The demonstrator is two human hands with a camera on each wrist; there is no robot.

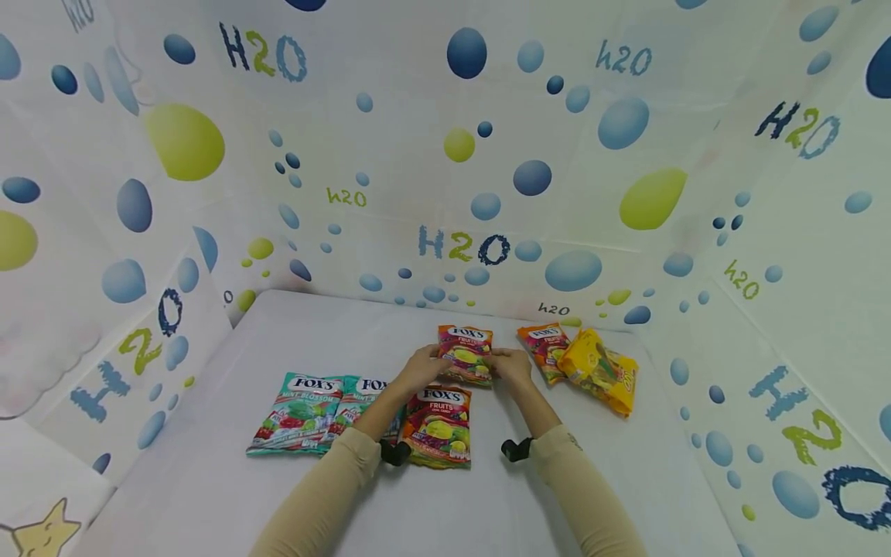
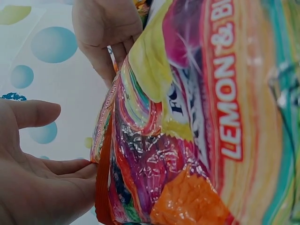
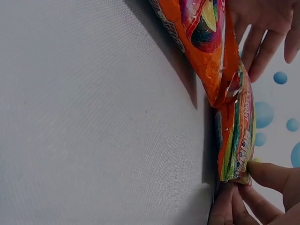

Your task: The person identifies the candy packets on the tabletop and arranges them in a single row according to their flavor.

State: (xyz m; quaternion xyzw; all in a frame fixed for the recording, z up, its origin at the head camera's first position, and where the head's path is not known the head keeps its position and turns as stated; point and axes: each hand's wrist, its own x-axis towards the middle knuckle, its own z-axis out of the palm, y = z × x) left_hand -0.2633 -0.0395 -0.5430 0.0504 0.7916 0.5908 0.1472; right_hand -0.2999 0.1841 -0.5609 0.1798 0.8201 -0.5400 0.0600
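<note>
An orange-red Fox's Fruits candy bag lies toward the back of the white table, between both hands. My left hand touches its left edge; in the left wrist view the fingers meet the bag's edge while the thumb stands away from it. At the right edge, my right hand pinches the bag, with the thumb on one face and fingers under the other. Directly in front lies another Fox's Fruits bag, apparently stacked on something yellowish at its lower edge.
Two teal Fox's Mint Blossom bags lie side by side at the left, the second partly behind my left forearm. Toward the right rest another Fruits bag and a yellow-orange bag overlapping it. Printed sheets wall the table in.
</note>
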